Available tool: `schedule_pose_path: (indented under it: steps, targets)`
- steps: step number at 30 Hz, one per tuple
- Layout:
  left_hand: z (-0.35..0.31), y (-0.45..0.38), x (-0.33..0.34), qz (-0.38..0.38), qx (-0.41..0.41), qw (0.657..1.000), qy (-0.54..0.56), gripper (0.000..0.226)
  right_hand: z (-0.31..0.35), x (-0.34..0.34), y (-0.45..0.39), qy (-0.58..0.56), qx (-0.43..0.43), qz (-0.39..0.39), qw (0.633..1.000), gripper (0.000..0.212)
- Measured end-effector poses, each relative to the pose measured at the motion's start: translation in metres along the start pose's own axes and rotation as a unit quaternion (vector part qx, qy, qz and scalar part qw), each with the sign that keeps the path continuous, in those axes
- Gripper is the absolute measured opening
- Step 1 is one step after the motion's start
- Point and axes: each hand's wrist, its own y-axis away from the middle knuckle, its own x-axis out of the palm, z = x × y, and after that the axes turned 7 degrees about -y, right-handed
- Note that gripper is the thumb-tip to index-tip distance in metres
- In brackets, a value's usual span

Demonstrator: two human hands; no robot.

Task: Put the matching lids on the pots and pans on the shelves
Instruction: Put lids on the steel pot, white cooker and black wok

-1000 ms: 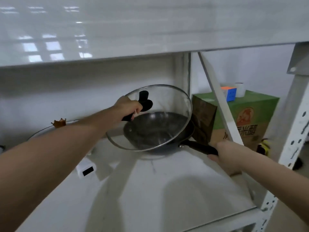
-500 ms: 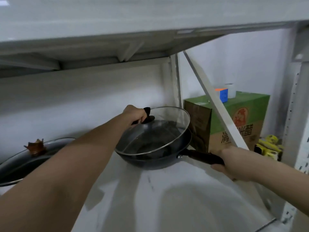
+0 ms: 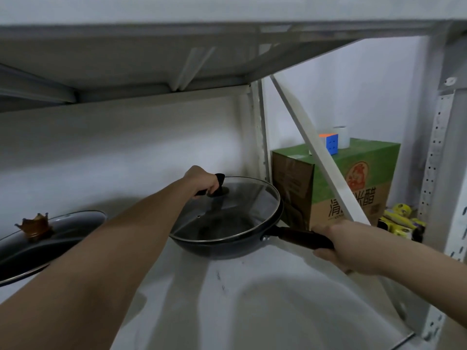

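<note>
A dark wok-style pan (image 3: 227,248) sits on the white shelf (image 3: 278,311), near its back right corner. A round glass lid (image 3: 242,210) with a metal rim lies flat on the pan's rim. My left hand (image 3: 202,181) grips the lid's black knob (image 3: 219,189). My right hand (image 3: 346,246) holds the pan's dark handle (image 3: 300,237) at the right. At the far left a second pan (image 3: 27,258) carries a glass lid (image 3: 68,224) with a brown crown-shaped knob (image 3: 35,226).
The shelf above (image 3: 177,64) hangs low over the pans. A white diagonal brace (image 3: 321,152) crosses the right side. Behind it stand a green and brown carton (image 3: 361,183) with a puzzle cube (image 3: 329,142) on top, and yellow packets (image 3: 401,218).
The lid was tilted up above the pan; my left hand lowered it until it lies flat on the rim. My view dropped lower, and the right hand kept hold of the handle.
</note>
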Motion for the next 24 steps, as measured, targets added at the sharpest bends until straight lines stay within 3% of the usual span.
schedule_pose_path:
  steps: [24]
  targets:
    - [-0.0093, -0.0108, 0.0073, 0.040, 0.006, 0.997, -0.064, 0.023, 0.0034, -0.0043, 0.0033, 0.003, 0.004, 0.015, 1.000, 0.030]
